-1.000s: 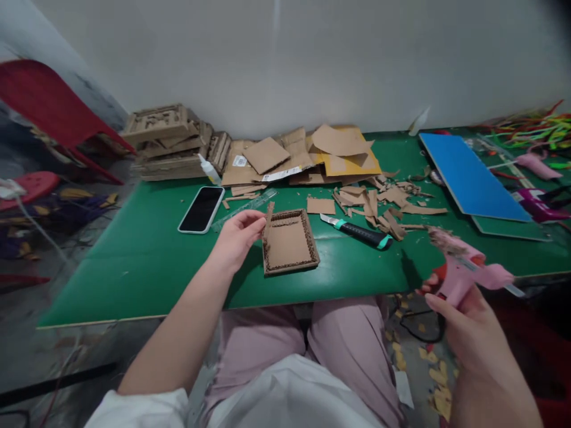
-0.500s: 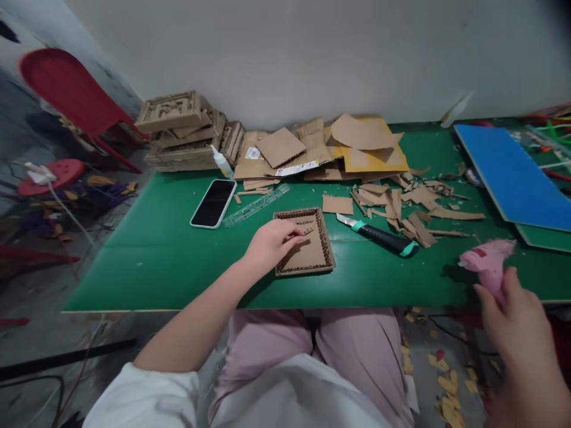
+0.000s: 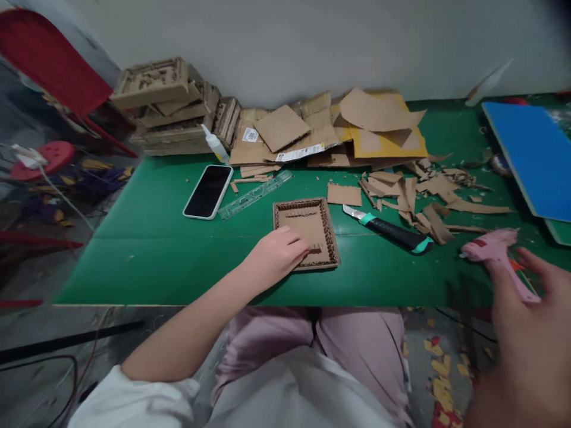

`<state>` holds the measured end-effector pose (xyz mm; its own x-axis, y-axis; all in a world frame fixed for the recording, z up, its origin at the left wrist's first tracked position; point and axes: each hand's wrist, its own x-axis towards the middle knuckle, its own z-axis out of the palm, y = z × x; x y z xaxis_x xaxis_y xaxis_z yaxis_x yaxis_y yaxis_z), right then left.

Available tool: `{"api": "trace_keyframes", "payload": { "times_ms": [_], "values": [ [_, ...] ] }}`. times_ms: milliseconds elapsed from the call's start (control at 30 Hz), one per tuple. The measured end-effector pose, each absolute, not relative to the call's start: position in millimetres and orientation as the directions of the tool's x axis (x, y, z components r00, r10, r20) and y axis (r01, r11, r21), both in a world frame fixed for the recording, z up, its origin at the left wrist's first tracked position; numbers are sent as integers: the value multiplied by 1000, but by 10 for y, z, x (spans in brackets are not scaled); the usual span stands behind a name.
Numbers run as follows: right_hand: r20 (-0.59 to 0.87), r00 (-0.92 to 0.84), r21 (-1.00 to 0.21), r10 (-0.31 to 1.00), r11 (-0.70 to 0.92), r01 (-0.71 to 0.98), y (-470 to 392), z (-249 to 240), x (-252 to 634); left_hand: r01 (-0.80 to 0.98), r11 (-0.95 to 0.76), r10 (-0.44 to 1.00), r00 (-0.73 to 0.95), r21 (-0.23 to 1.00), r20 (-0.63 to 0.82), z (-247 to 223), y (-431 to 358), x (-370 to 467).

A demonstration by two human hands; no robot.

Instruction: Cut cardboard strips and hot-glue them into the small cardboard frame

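A shallow square cardboard tray [image 3: 335,260] with corrugated-edged walls lies on the green table. One short cardboard strip [image 3: 301,213] stands inside it near the far wall. My left hand [image 3: 282,251] reaches over the tray's near left part, fingers pinched on a second small cardboard strip [image 3: 314,249] close to the near wall. At the right, a pink glue gun [image 3: 489,245] is at the table's front edge. My right hand [image 3: 529,297] is right beside its handle, thumb and fingers spread apart; the hand is partly blurred.
A utility knife [image 3: 392,233] with its blade out lies right of the tray, near cardboard scraps [image 3: 439,190]. Behind are a clear ruler [image 3: 256,195], a phone [image 3: 208,192], a white glue bottle [image 3: 216,144], stacked cardboard trays [image 3: 172,113] and a blue board [image 3: 530,157].
My left hand has moved from the tray's far part toward its near side, leaving a strip near the far wall. The glue gun has come down, and my right hand's fingers have opened from its handle.
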<state>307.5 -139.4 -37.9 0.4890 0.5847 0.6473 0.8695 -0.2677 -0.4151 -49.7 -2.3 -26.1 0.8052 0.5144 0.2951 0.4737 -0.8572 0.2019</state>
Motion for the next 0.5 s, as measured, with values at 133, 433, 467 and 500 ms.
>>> {"api": "trace_keyframes", "payload": {
  "times_ms": [133,433,467,500],
  "values": [
    [603,23,-363,797,248,898,-1005,-149,2107,465,-853,519,799,237,302,-269,-53,-514],
    [536,-33,-579,844,395,713,-610,-490,1557,432,-823,533,812,369,239,-261,-31,-543],
    [518,-32,-592,855,385,708,-611,-505,1561,432,-817,536,813,381,227,-258,-25,-540],
    [504,-30,-602,863,376,704,-613,-512,1563,430,-814,535,816,390,218,-256,-21,-537]
  ]
}}
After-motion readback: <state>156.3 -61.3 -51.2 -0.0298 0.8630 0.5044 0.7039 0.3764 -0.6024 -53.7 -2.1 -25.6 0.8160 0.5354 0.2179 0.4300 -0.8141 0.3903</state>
